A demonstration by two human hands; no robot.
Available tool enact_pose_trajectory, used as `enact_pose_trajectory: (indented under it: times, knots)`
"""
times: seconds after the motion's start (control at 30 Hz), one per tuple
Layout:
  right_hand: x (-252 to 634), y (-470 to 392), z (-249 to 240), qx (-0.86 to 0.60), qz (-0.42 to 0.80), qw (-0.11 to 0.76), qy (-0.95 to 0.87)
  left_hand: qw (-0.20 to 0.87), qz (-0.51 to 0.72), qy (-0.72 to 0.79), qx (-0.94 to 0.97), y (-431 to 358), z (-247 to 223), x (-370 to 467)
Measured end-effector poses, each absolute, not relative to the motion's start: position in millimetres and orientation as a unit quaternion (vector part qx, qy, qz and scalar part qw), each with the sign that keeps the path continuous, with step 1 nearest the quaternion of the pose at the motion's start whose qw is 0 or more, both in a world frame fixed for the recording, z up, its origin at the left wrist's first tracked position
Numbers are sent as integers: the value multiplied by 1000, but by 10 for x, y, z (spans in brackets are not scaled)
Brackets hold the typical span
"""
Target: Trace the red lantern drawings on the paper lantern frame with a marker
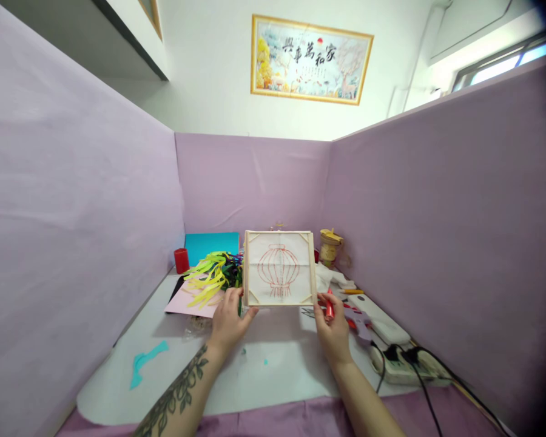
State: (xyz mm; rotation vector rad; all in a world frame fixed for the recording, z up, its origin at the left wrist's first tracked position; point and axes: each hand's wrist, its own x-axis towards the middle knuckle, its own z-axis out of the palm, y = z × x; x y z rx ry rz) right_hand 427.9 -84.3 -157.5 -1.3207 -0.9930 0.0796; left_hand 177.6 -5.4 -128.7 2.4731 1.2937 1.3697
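Observation:
A pale wooden frame (312,267) stands upright in the middle, raised above the white table. Across it is stretched a white sheet (266,241) with a lantern drawn in red lines. My left hand (231,320) grips the frame's lower left corner, thumb in front. At the lower right corner, my right hand (333,328) pinches the frame and also holds a red marker (330,305) between its fingers. The fingertips behind the frame are partly hidden.
Yellow and green ribbons (212,273), pink paper (186,301), a blue sheet (212,243) and a red roll (181,260) lie left. At right are a power strip (404,367) with black cables, a white case (384,321) and a tan container (329,250). Purple partitions (255,182) enclose the table (277,388).

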Motion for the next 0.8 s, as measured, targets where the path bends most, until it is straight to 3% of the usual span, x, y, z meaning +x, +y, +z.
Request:
enact_pose_trajectory:
  times: [0.8]
  knots:
    - [4299,-850,-1622,-543,121,706,-439,68,453,408,790,-62,-1312,1779]
